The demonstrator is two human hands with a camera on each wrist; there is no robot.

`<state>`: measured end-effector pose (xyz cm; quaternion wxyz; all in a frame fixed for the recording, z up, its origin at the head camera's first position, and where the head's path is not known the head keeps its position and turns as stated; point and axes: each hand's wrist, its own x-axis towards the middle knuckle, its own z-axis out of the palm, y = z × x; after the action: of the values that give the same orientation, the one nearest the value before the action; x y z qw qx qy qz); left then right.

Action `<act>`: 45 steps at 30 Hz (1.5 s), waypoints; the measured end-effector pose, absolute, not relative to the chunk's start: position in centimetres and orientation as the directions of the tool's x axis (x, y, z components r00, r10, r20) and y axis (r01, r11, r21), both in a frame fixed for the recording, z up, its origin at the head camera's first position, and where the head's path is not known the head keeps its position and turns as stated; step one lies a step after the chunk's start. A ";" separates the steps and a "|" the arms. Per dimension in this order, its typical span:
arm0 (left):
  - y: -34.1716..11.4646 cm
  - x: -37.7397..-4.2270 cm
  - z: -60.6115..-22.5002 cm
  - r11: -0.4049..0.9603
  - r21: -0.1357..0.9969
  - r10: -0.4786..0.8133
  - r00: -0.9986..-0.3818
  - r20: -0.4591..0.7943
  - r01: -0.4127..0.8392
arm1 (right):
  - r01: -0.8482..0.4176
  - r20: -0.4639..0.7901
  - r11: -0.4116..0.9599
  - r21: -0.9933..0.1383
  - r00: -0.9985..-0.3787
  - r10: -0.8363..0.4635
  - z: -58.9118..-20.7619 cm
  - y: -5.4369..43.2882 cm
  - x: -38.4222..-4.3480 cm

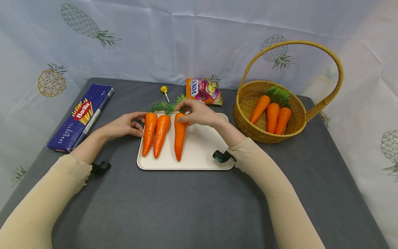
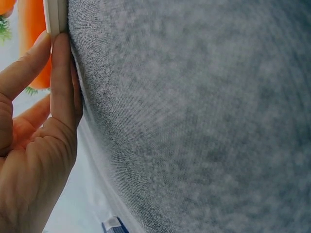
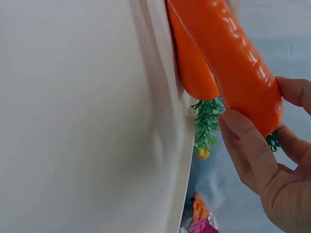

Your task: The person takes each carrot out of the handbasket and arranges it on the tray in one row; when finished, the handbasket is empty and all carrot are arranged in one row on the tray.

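Observation:
A cream rectangular tray [image 1: 206, 149] lies on the table with two carrots [image 1: 150, 133] side by side at its left end, their green tops past the far rim. My left hand [image 1: 126, 124] pinches the tray's left edge, and in the left wrist view the thumb and a finger [image 2: 61, 82] meet at the rim. Over the tray, right of that pair, a third carrot [image 1: 179, 138] points its tip toward me. My right hand [image 1: 200, 112] grips it by the thick end below the leaves; in the right wrist view the held carrot [image 3: 238, 58] slants above the tray.
To the right stands a wicker basket [image 1: 240, 121] with a tall handle and three carrots [image 1: 272, 116] inside. Behind the tray lie a yellow lollipop [image 1: 164, 90] and a FOX'S candy bag [image 1: 203, 90]. A blue Barilla spaghetti pack [image 1: 81, 117] lies at the left.

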<state>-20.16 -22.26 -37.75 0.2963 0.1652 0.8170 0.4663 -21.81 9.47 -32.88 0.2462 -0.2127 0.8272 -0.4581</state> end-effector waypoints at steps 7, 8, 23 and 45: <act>-22.2 -20.2 -37.7 0.515 0.857 0.543 -0.772 -0.331 -0.005 | -0.096 -0.228 0.478 -0.873 -0.786 -0.574 -33.3 8.6 -21.9; -22.2 -20.2 -37.7 0.514 0.858 0.544 -0.771 -0.331 -0.005 | -0.091 -0.232 0.480 -0.872 -0.788 -0.571 -33.3 8.6 -22.0; -22.3 -20.2 -37.8 0.512 0.859 0.547 -0.768 -0.332 -0.007 | 0.063 -0.330 0.457 -0.887 -0.779 -0.533 -35.2 8.1 -22.8; -22.4 -20.3 -37.8 0.517 0.856 0.543 -0.770 -0.335 -0.008 | 0.011 -0.316 0.522 -0.853 -0.806 -0.500 -36.4 7.5 -23.0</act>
<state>-20.27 -22.36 -37.84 0.2974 0.1634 0.8186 0.4635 -23.05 7.48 -36.39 0.2738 -0.1475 0.8284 -0.4659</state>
